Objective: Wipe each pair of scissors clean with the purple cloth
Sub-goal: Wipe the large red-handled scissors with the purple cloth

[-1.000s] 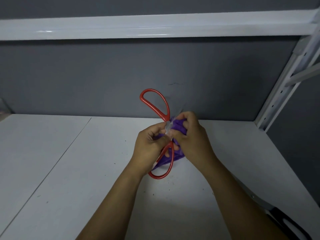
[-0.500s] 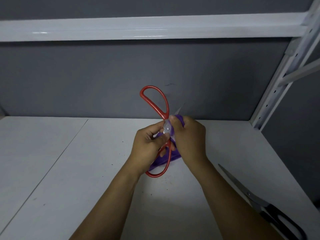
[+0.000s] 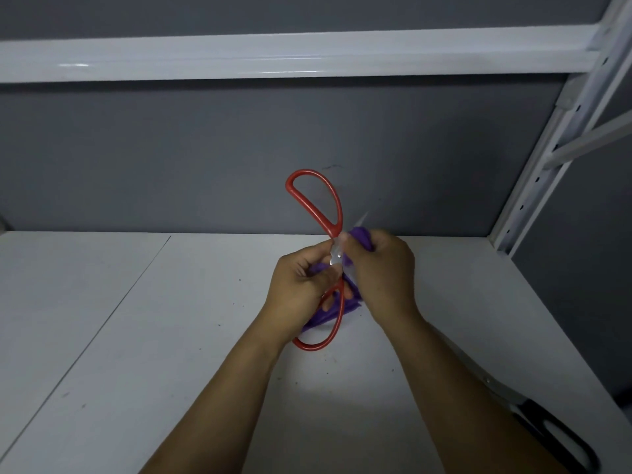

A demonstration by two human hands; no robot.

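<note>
Red-handled scissors are spread wide open above the white shelf, one handle loop pointing up, the other down toward me. My left hand grips them near the pivot and lower handle. My right hand holds the purple cloth bunched around a blade, and more cloth hangs below between my hands. A blurred blade tip pokes out above my right hand. A second pair, black-handled scissors, lies on the shelf at the lower right, partly hidden by my right forearm.
The white shelf board has a seam running diagonally on the left and small dark specks. A grey back wall rises behind. A white upper shelf edge crosses overhead, and a perforated metal upright stands at the right.
My right hand with the cloth has slid along the blade near the pivot. The view has shifted slightly, so the black-handled scissors sit lower right again.
</note>
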